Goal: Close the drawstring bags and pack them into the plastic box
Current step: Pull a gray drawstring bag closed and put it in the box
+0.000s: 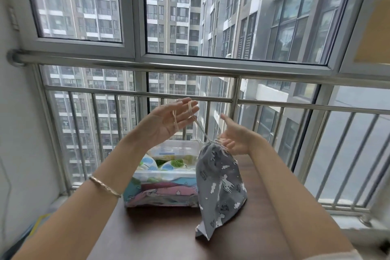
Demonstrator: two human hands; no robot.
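A grey drawstring bag (219, 181) with white animal prints hangs over the brown table (168, 236), its mouth gathered tight. Its pale cord (195, 118) runs up and left to my left hand (168, 120), which is raised with straight fingers and the cord looped over them. My right hand (234, 135) is at the bag's bunched neck, with its lower fingers curled on the neck and the index finger pointing up. Behind and left of the bag stands the clear plastic box (166, 174), which holds colourful patterned bags (162, 194).
The table sits against a steel balcony railing (190, 67) with large windows behind it. A white wall is on the left. Yellow and blue things lie on the floor at the lower left (40, 221).
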